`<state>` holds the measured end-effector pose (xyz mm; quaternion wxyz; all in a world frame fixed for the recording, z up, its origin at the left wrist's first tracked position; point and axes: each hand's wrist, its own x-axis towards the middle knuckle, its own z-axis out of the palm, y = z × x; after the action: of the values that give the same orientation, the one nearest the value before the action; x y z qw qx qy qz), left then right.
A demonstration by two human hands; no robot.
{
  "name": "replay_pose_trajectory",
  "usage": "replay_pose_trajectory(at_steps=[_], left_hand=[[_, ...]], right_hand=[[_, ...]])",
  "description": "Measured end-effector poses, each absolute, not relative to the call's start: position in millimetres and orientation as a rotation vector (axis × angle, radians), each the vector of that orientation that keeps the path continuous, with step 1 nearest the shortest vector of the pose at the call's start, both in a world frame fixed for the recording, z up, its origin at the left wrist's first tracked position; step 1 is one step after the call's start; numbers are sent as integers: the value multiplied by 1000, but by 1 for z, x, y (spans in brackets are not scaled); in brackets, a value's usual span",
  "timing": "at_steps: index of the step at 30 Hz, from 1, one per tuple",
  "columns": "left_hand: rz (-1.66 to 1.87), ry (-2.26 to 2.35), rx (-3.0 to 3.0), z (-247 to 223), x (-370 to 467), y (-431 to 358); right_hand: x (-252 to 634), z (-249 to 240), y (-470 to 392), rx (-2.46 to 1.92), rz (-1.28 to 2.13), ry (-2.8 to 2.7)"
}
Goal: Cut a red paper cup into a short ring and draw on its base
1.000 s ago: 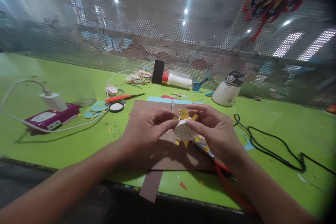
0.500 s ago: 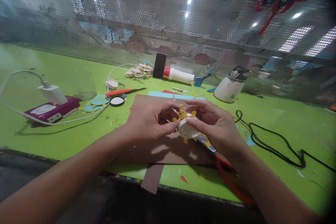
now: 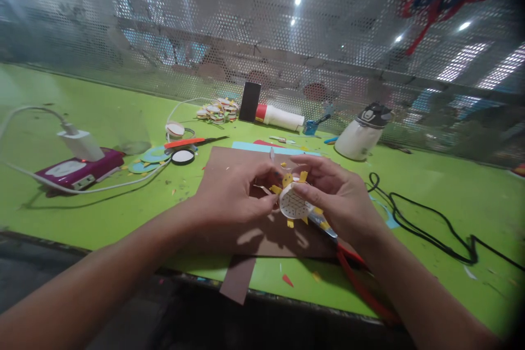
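A small paper turtle (image 3: pixel 294 202) with a round white shell, a dotted line pattern and yellow head and legs is between my hands. My right hand (image 3: pixel 338 191) pinches it, thumb on the shell's face. The thumb and fingers of my left hand (image 3: pixel 238 188) close at the turtle's left edge by a yellow leg; a thin whitish strip (image 3: pixel 262 190) shows between them, its far end hidden. Beneath lies a brown board (image 3: pixel 229 235). Red-handled scissors (image 3: pixel 353 262) rest under my right hand, blades partly covered, with yellow bits beside them.
To the left are a purple power strip (image 3: pixel 77 169) with a white charger (image 3: pixel 82 145), green discs (image 3: pixel 153 156) and an orange craft knife (image 3: pixel 184 143). Behind stand several finished turtles (image 3: pixel 217 111), a phone (image 3: pixel 250 101) and a white bottle (image 3: pixel 361 134). A black cable (image 3: pixel 430 224) lies right.
The turtle has tilted a little, so more of its patterned shell faces me. My left thumb has shifted slightly down, and the whitish strip shows more clearly. The scissors and board have stayed put.
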<state>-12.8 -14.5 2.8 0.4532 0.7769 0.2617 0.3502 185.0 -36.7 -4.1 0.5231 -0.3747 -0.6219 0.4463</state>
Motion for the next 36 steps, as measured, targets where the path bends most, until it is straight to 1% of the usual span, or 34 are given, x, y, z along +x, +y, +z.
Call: replay_pose_trajectory(at_steps=[17, 36], left_hand=[[910, 766, 1999, -1, -11, -15], [903, 712, 1879, -7, -9, -13]], right_hand=[[185, -9, -35, -899, 1069, -1498], [180, -6, -38, -993, 1135, -1403]])
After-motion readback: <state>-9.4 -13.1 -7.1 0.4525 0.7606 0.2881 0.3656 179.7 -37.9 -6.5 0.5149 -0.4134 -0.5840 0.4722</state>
